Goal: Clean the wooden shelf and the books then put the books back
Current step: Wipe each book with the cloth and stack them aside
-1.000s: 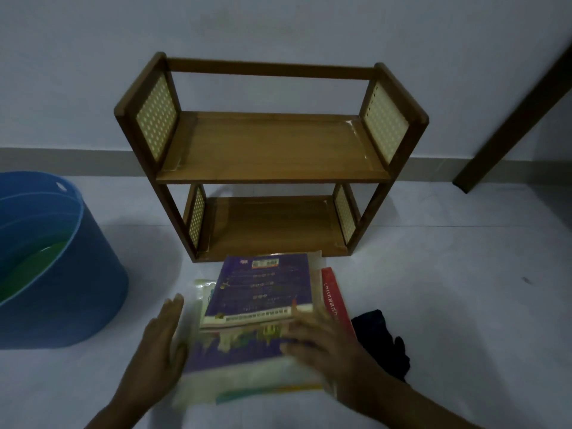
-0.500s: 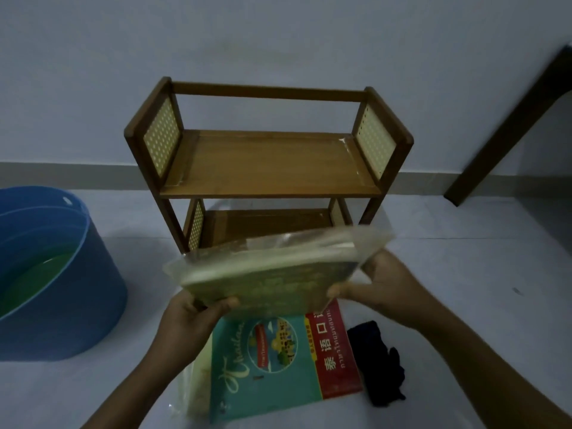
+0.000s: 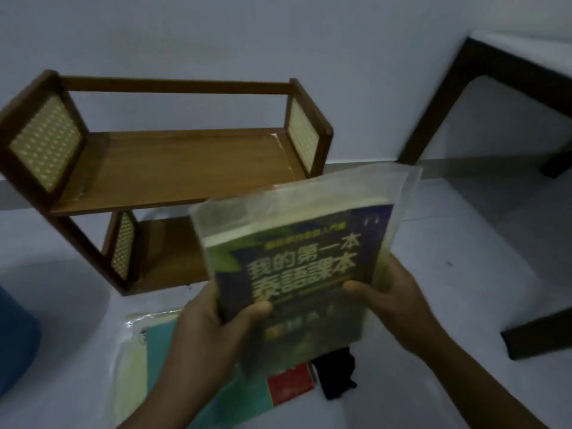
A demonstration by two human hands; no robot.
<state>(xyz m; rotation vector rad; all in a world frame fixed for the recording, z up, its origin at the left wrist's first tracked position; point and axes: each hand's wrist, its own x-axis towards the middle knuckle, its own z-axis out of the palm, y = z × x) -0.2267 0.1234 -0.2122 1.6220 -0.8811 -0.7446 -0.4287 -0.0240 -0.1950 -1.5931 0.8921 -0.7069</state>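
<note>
Above the floor, hands (image 3: pixel 297 317) have tilted the book (image 3: pixel 303 264) cover-up.

Both hands raised in front of the body, forearms coming up from the bottom edge and angled inward. Left hand (image 3: pixel 213 323) grips the lower left edge of the book (image 3: pixel 297 267), thumb laid across the front cover, other fingers hidden behind. Right hand (image 3: pixel 393 292) grips the lower right edge, thumb pressed on the cover, fingers curled round the back out of view. Wrists roughly level, right a bit higher. Left forearm bare, steeply angled; right forearm bare, running to the lower right corner.
</note>
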